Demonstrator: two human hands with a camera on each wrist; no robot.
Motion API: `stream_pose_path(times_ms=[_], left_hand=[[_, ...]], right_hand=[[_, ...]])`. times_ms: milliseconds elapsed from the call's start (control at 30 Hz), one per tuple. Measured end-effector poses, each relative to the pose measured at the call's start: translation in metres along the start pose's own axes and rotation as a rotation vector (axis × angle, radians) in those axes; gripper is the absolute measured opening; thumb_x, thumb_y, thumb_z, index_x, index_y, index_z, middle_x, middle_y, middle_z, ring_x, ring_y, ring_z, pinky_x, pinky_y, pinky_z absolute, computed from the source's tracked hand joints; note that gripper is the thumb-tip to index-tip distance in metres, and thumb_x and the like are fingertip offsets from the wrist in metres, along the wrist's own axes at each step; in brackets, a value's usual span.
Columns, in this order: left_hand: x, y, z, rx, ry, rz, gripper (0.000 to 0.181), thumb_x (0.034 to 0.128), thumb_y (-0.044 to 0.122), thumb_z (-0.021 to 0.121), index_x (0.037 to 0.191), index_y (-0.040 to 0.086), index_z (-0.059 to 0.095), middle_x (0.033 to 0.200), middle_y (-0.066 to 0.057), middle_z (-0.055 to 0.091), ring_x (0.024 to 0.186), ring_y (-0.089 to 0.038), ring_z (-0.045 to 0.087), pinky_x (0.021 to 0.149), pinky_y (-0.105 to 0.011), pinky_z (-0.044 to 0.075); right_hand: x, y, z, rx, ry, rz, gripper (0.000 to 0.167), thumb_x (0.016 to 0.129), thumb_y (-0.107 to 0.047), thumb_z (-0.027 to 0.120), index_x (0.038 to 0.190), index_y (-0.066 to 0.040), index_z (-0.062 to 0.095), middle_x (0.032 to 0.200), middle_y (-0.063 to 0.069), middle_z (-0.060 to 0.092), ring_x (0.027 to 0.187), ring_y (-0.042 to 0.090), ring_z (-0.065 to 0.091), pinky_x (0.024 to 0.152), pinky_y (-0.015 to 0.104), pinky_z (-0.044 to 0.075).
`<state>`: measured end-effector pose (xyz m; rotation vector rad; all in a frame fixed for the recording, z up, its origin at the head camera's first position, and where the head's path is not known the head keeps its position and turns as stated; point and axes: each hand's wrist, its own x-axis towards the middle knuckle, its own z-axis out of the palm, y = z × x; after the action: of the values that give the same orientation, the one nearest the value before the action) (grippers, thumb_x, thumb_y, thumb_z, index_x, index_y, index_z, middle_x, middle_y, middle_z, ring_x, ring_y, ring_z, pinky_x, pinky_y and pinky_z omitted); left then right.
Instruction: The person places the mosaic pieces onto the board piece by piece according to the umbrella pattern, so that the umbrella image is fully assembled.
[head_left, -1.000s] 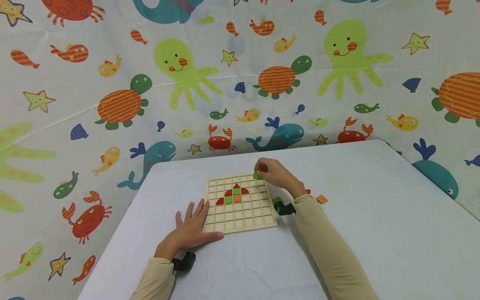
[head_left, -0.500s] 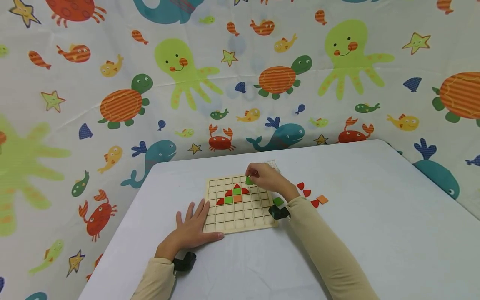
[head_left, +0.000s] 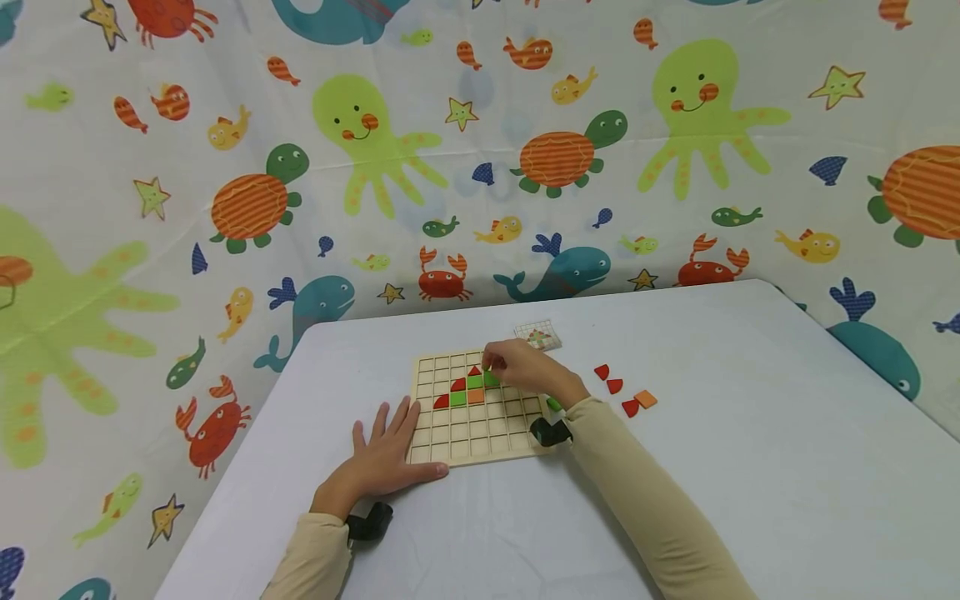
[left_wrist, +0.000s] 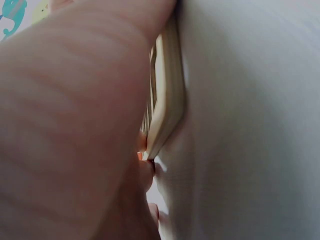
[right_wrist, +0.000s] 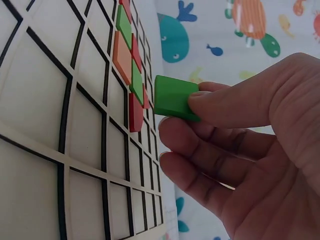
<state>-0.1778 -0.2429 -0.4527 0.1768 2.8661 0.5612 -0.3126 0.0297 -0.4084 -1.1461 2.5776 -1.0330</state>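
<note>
1. The wooden grid board [head_left: 480,433] lies flat on the white tabletop [head_left: 750,417], which runs past its far edge to the patterned backdrop [head_left: 675,233].
2. The left hand [head_left: 386,454] rests at the board's left edge, fingers straight and spread, the thumb along the near edge; a wrist camera [head_left: 371,523] sits short of the near-left corner.
3. The right hand [head_left: 517,362] is over the board's far right part, thumb and finger pinching a green square tile [right_wrist: 172,95]. In the right wrist view the tile is held off the grid, near the seated pieces.
4. On the board, a red triangle, curved red pieces, green squares and an orange square [head_left: 476,397] sit grouped; rows of grid cells separate them from the near edge.
5. The right sleeve [head_left: 652,500] takes up the space beside the board's near-right corner.
6. Just beyond the right edge is another green tile [head_left: 553,404], partly hidden; farther right lie three loose red pieces [head_left: 615,386] and an orange tile [head_left: 646,399].
7. A pattern card [head_left: 537,334] lies past the far-right corner.
</note>
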Motion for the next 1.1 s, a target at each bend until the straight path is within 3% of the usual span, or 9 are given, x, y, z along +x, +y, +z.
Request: stream_pose_path(times_ms=[333, 700, 1100], left_hand=[[-0.001, 0.003, -0.002, -0.008, 0.001, 0.003, 0.126, 0.0831, 0.074, 0.075, 0.171, 0.004, 0.018, 0.178, -0.021, 0.008, 0.160, -0.049, -0.007, 0.117, -0.077, -0.013], [-0.002, 0.005, -0.005, -0.008, -0.007, -0.004, 0.126, 0.0831, 0.074, 0.074, 0.171, 0.004, 0.019, 0.178, -0.021, 0.008, 0.160, -0.050, -0.006, 0.117, -0.077, -0.012], [-0.003, 0.005, -0.005, 0.004, -0.006, -0.001, 0.126, 0.0829, 0.074, 0.074, 0.171, 0.003, 0.019, 0.178, -0.021, 0.009, 0.160, -0.050, -0.006, 0.116, -0.078, -0.011]], right_hand=[[0.004, 0.000, 0.007, -0.088, -0.085, -0.002, 0.019, 0.098, 0.009, 0.061, 0.103, -0.004, 0.074, 0.095, 0.002, 0.066, 0.089, 0.019, 0.057, 0.079, 0.028, 0.049], [0.002, -0.006, 0.009, -0.116, -0.098, 0.002, 0.020, 0.096, 0.013, 0.061, 0.098, -0.003, 0.071, 0.087, 0.002, 0.061, 0.086, 0.019, 0.056, 0.077, 0.028, 0.047], [0.006, -0.007, 0.011, -0.194, -0.110, 0.041, 0.019, 0.097, 0.010, 0.065, 0.105, -0.004, 0.075, 0.094, 0.003, 0.066, 0.091, 0.021, 0.059, 0.089, 0.034, 0.053]])
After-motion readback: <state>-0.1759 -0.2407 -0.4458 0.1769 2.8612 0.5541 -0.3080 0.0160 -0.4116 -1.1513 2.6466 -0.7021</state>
